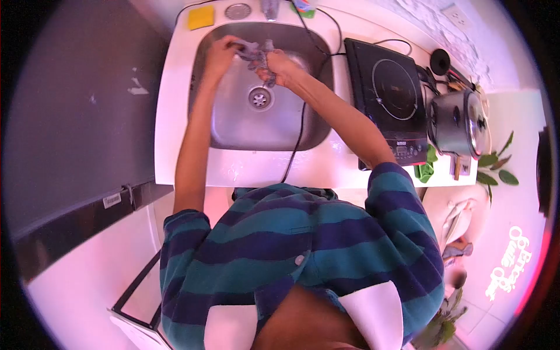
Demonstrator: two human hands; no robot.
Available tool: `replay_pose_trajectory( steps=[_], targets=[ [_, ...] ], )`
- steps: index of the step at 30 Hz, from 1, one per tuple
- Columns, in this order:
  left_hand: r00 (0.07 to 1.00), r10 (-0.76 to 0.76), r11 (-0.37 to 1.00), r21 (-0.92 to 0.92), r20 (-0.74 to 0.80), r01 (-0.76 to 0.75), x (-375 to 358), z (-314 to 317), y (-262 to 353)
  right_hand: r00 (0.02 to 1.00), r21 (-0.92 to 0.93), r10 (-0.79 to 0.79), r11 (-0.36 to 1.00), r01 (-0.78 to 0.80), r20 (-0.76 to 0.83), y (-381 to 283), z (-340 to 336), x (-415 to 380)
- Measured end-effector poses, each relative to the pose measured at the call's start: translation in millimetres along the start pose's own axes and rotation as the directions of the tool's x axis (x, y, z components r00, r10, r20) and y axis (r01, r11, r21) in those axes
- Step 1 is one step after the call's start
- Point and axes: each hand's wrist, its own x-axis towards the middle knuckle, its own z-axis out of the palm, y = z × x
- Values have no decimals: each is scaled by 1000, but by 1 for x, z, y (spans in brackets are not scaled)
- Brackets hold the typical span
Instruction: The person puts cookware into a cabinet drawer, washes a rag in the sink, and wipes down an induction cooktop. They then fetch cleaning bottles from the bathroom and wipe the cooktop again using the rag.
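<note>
Left grip, right grip clutch grey cloth

A kitchen is indicated by a metal sink set into a white counter, with a cooktop and lidded pot placed at right.

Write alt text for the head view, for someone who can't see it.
A person's left hand and right hand grip a bunched greyish cloth over a metal sink. A yellow sponge lies past the sink's far left corner; a black cooktop and a lidded pot stand to the right.
</note>
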Motion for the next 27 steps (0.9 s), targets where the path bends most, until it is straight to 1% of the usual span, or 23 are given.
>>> replay_pose_trajectory(
  steps=[1,2,5,6,8,9,11,12,13,14,15,16,17,18,19,20,21,22,23,25,27],
  targets=[
    [997,75,993,-89,-14,-76,-1,9,-5,976,-174,-85,984,50,-199,1,15,-7],
    [988,154,971,-178,-31,-157,-2,16,-6,949,-224,-139,972,75,-283,8,19,-2],
    [995,98,984,-152,22,-94,-11,21,-2,919,-185,-59,983,-15,-389,20,6,6],
    [996,24,946,-323,88,6,-18,15,16,940,-77,-1,997,-27,-342,20,6,0],
    [992,-9,952,-302,129,48,-18,8,28,970,137,97,988,-67,-223,18,6,-18],
    [989,-24,954,-291,148,66,-18,7,29,985,198,96,978,-66,-146,13,13,-32],
    [996,56,965,-258,69,-36,-13,19,20,997,305,75,949,-74,9,-1,22,-56],
    [995,96,967,-238,35,-85,-15,23,20,996,182,77,980,-83,40,1,11,-53],
    [992,33,982,-190,123,-10,-19,24,18,994,59,81,995,-85,68,6,-5,-43],
    [977,-29,989,-134,210,58,-22,23,20,992,-64,83,995,-77,90,2,-6,-46],
    [950,-92,990,-73,297,119,-24,25,23,999,-185,20,982,-25,-30,3,-5,-48],
    [949,-93,991,-60,300,116,-27,29,25,987,-303,-55,953,7,-151,10,-2,-48],
    [966,-83,995,-39,246,95,-28,32,26,955,-417,-138,909,16,-264,14,9,-56],
    [979,-73,997,-20,188,78,-29,36,25,937,-416,-186,908,49,-295,9,31,-77],
    [990,-65,998,-1,122,65,-31,40,27,959,-383,-104,924,-6,-266,5,32,-89],
    [990,-122,981,-141,73,132,-34,44,37,974,-356,-19,932,-64,-226,0,31,-99],
    [994,-110,966,-234,-1,107,-33,46,49,998,-256,0,967,-16,-61,-1,19,-105],
    [991,-111,944,-320,-76,81,-33,47,60,994,-142,19,990,-4,106,-1,7,-110],
    [981,-122,915,-399,-150,53,-35,47,73,998,-252,16,968,0,63,-10,-10,-122],
    [969,-37,963,-269,-244,-31,-40,40,127,999,-470,17,882,-35,-42,-44,-29,-164],
    [974,129,959,-228,-183,-170,-29,51,154,994,-573,-65,819,6,-83,-90,-45,-205]
  ],
)
